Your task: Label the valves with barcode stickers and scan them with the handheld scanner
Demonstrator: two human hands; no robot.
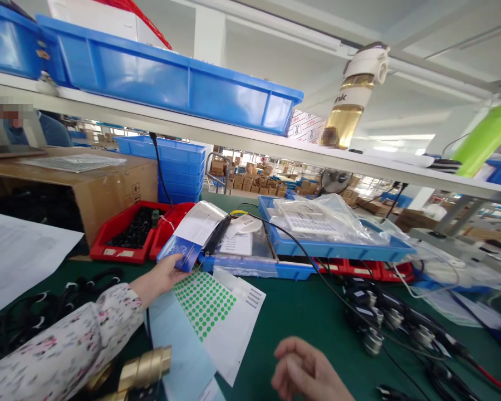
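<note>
Head view: green bench top (pixel 284 306), seen looking forward and down;
Red bin (pixel 123 254): small black parts (pixel 134 229) heaped inside;
Right-hand blue tray (pixel 342 249): clear plastic bags (pixel 342 214) and printed white sheets;
Middle blue tray (pixel 259 269): white papers (pixel 236 245);
Left hand (pixel 165 275): fingers closed on the lower edge of a blue-and-white booklet (pixel 186 252);
Booklet: raised at the middle tray's left end;
Right hand (pixel 307 370): fingers loosely curled, nothing visible in them; near the bench's front.

Blue leaflet (pixel 191 252) w/ wht print, held tilted by its lower end, L hand (pixel 167 273).
</note>
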